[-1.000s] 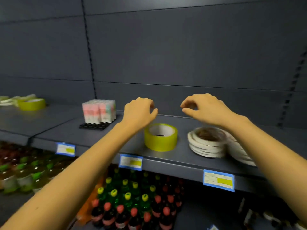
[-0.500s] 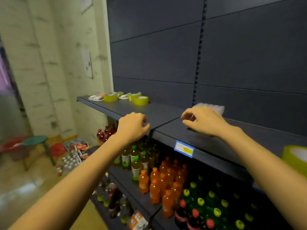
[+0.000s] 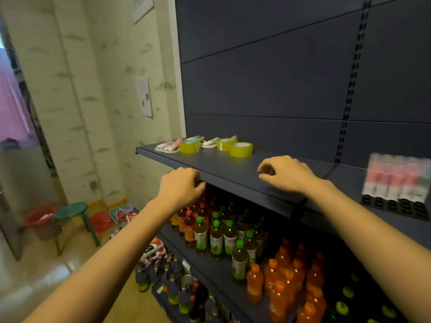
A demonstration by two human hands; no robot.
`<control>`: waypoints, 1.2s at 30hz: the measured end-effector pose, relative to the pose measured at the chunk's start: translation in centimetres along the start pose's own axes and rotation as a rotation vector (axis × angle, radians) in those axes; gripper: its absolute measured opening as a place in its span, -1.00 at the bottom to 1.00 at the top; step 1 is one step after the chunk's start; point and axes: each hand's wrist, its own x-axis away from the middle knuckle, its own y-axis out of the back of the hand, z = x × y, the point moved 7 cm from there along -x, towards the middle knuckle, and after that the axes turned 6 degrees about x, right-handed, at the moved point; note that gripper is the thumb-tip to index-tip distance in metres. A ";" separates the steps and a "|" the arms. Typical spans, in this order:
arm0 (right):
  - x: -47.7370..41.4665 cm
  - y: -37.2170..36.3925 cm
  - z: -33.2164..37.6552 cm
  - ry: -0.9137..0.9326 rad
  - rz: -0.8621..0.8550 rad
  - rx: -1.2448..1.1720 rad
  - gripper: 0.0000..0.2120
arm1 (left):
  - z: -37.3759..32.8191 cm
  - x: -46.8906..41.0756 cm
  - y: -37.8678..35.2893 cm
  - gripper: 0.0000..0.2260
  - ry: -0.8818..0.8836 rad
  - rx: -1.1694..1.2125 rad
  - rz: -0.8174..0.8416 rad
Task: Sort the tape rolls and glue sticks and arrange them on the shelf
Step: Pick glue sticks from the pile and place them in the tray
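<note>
Three yellow tape rolls [image 3: 241,149] sit at the far left end of the dark shelf [image 3: 224,166], mixed with flat white tape rolls [image 3: 164,149] and loose pastel glue sticks [image 3: 175,143]. A pack of pink and white glue sticks [image 3: 396,180] stands upright on a black tray at the right. My left hand [image 3: 180,186] hovers at the shelf's front edge, fingers curled, holding nothing. My right hand [image 3: 283,173] hangs over the bare shelf with fingers loosely curled and apart, also holding nothing. Both hands are well short of the tape pile.
Lower shelves hold many drink bottles [image 3: 217,238], green-capped and orange. A green stool [image 3: 72,210] and a red basket [image 3: 39,217] stand on the floor at left, beside a pale wall [image 3: 105,89].
The view has swung left along the shelf. The single yellow roll and white rolls at the right are out of frame; the far-left pile is closer. Both hands stay empty.
</note>
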 end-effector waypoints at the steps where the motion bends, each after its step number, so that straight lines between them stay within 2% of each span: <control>1: -1.0 -0.4 0.3 -0.002 0.003 0.003 -0.76 | 0.8 -0.6 -0.4 -0.75 0.005 0.010 0.004; 12: -15.6 -4.1 -0.7 -0.070 -0.008 0.035 -0.76 | 7.4 -12.0 -6.4 -0.72 0.014 0.051 0.045; 25: -33.3 -8.8 -3.0 -0.326 -0.011 0.001 -0.73 | 14.0 -25.4 -12.6 -0.73 -0.044 0.158 0.095; 31: -38.9 -11.0 -4.8 -0.517 -0.087 0.061 -0.55 | 16.2 -32.4 -15.3 -0.72 -0.166 0.228 0.118; 36: -42.1 -12.9 -5.4 -0.671 -0.071 0.112 -0.42 | 16.7 -37.4 -17.4 -0.73 -0.294 0.270 0.146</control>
